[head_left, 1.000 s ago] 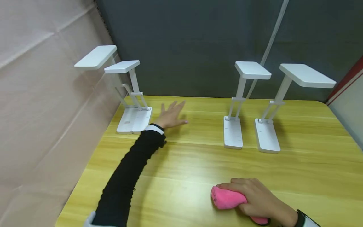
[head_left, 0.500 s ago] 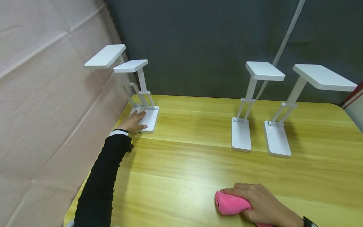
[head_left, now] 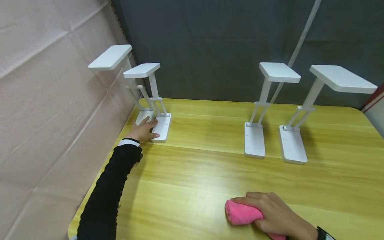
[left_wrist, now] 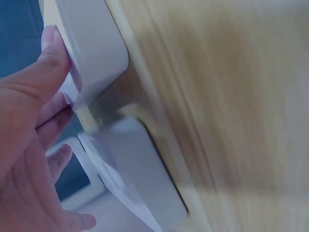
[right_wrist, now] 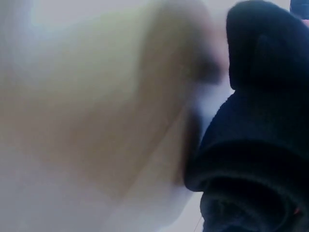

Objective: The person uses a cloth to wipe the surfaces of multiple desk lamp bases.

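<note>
My left hand grips the base of the right one of two white folding stands at the far left. In the left wrist view my thumb presses one side of that stand's base, with fingers behind it. The other left-hand stand's base lies just left of it, partly hidden by my hand; a gap parts the bases. At the front right, my right hand holds a rolled pink cloth on the table. Dark rolled fabric fills the right side of the right wrist view.
Two more white folding stands, an inner one and an outer one, stand at the back right with flat plates raised. The wood-grain table meets a pale cloth wall at left and a dark backdrop behind.
My left hand has moved left from the bare tabletop onto the left stands. The right one of that pair has shifted right, away from its neighbour. My right hand keeps the cloth in place.
</note>
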A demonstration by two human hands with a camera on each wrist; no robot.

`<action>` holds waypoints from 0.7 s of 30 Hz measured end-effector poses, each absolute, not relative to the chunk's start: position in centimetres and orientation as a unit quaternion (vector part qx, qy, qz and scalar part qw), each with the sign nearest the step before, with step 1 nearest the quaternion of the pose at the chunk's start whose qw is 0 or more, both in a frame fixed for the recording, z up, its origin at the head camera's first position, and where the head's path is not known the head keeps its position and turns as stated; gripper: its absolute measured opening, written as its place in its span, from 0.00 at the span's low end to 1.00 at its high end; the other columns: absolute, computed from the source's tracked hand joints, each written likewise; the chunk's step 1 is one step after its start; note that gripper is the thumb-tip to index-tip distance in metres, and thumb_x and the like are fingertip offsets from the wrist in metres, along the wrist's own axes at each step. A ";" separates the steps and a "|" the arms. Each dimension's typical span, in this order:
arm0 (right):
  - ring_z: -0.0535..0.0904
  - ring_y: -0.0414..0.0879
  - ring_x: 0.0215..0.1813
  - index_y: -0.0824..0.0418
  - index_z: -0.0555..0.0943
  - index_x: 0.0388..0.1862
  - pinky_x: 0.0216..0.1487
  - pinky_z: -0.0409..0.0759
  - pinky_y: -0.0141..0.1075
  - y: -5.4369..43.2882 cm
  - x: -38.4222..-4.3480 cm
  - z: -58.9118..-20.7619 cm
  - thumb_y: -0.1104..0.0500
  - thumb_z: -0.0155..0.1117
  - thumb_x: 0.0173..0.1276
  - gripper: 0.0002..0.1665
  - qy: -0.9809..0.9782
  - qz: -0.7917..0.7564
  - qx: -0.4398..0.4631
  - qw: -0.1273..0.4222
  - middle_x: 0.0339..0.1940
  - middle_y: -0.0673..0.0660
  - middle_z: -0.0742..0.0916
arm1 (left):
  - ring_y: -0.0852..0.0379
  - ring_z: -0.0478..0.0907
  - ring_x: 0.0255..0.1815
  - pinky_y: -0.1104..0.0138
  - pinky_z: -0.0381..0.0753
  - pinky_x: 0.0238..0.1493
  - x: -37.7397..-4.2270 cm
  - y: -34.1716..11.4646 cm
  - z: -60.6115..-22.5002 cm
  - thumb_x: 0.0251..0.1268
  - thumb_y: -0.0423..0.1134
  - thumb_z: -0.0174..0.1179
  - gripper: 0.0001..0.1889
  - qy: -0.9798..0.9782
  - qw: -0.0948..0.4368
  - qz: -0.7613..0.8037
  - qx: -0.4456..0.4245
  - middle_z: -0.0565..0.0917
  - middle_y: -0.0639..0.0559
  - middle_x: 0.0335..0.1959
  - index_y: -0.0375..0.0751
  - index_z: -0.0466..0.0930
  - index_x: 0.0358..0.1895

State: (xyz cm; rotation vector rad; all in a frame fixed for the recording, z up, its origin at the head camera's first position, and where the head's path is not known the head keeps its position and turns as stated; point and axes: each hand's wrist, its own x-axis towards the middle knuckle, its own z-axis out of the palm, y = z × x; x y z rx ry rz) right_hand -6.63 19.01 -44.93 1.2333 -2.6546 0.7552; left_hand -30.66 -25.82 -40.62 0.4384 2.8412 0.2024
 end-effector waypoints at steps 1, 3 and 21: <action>0.67 0.27 0.30 0.43 0.80 0.57 0.26 0.65 0.25 19.0 -6.6 -44.9 0.68 0.65 0.30 0.46 -0.877 0.249 0.406 0.059 0.35 0.34 0.77 | 0.43 0.39 0.76 0.29 0.27 0.59 -30.4 -25.6 -40.7 0.65 0.53 0.59 0.39 0.978 0.125 0.068 0.154 0.56 0.45 0.74 0.40 0.55 0.74; 0.65 0.27 0.29 0.42 0.80 0.56 0.26 0.64 0.24 19.1 -6.4 -44.9 0.67 0.66 0.29 0.46 -0.879 0.248 0.402 0.060 0.34 0.32 0.76 | 0.42 0.42 0.76 0.29 0.27 0.59 -29.9 -25.0 -40.9 0.64 0.54 0.59 0.39 0.978 0.117 0.063 0.162 0.57 0.46 0.74 0.40 0.56 0.73; 0.66 0.27 0.30 0.39 0.79 0.57 0.26 0.66 0.26 20.8 -5.5 -43.9 0.66 0.67 0.28 0.48 -0.895 0.228 0.374 0.083 0.34 0.32 0.76 | 0.47 0.62 0.69 0.31 0.35 0.63 -24.3 -17.4 -41.2 0.50 0.64 0.66 0.41 0.964 0.046 -0.007 0.263 0.74 0.46 0.63 0.40 0.74 0.63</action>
